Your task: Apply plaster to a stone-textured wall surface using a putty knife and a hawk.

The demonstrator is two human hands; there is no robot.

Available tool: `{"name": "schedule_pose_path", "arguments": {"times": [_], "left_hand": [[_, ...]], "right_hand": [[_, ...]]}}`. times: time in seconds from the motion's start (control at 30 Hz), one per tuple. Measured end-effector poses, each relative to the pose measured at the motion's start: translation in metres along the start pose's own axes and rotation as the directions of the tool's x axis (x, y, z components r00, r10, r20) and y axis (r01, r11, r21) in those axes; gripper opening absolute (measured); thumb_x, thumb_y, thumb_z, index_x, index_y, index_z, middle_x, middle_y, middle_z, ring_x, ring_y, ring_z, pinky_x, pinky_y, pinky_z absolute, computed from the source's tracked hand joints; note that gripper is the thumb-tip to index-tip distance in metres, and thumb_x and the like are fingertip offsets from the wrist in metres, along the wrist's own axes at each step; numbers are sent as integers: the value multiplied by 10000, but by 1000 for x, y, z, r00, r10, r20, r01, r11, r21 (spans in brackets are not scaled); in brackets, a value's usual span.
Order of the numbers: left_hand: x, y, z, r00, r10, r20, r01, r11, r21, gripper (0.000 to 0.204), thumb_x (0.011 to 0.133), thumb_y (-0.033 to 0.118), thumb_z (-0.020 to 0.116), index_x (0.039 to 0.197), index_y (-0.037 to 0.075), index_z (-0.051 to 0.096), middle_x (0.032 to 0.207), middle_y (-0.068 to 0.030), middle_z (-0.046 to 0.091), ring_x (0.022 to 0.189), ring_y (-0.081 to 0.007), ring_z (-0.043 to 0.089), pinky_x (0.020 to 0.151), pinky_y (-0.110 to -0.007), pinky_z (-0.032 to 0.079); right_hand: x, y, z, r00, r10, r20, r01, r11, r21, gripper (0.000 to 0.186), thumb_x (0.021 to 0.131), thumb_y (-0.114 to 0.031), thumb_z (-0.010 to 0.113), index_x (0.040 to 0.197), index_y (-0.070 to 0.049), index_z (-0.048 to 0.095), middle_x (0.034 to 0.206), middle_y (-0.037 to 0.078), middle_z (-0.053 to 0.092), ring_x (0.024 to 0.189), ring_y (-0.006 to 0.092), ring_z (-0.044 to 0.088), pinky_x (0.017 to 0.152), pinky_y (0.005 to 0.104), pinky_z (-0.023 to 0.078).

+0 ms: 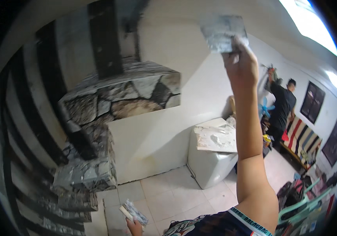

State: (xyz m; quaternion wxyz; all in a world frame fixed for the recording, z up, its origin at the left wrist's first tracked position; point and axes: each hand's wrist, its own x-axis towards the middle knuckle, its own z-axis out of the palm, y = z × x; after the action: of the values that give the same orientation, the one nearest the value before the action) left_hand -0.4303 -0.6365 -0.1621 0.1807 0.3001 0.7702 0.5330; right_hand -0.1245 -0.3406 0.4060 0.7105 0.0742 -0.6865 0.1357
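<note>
I have the flat, smeared blade (225, 31) raised at the pale upper wall (168, 35), contact unclear, the right hand (242, 62) gripping it, while low over the tiled floor (168, 185) the left hand (134, 227) clasps a smeared, pale-edged tool (138, 215).

The stone-patterned staircase (137, 94) is crossed by dark bars (105, 39), while at the right a blue fan (266, 107), a striped bench (302, 133) and a pale green chair (306, 199) (surrounded by clutter (289, 193)) are seen.

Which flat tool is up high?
The grey flat tool in the right hand, raised near the picture's top; the other flat tool, in the left hand, is low.
</note>
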Motion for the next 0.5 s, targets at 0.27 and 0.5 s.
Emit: {"name": "schedule_pose_path", "arguments": {"times": [0.27, 0.5], "left_hand": [[23, -11, 68, 974, 36, 226, 5, 984, -177, 422, 906, 143, 530, 1247, -83, 426, 1207, -249, 532, 1130, -337, 519, 969, -378, 388], [30, 9, 107, 908, -38, 418, 74, 995, -70, 375, 928, 132, 513, 1232, -78, 448, 1154, -217, 565, 1067, -309, 552, 936, -365, 408]], "right_hand": [[-229, -20, -89, 578, 789, -210, -615, 590, 524, 373, 897, -67, 521, 1252, 26, 454, 1151, 117, 589, 1052, 226, 593, 942, 383, 466], [-492, -96, -150, -323, 869, -374, -569, 138, 811, 300, 878, -92, 533, 1157, 18, 544, 1057, 146, 646, 948, 257, 649, 877, 387, 519]]}}
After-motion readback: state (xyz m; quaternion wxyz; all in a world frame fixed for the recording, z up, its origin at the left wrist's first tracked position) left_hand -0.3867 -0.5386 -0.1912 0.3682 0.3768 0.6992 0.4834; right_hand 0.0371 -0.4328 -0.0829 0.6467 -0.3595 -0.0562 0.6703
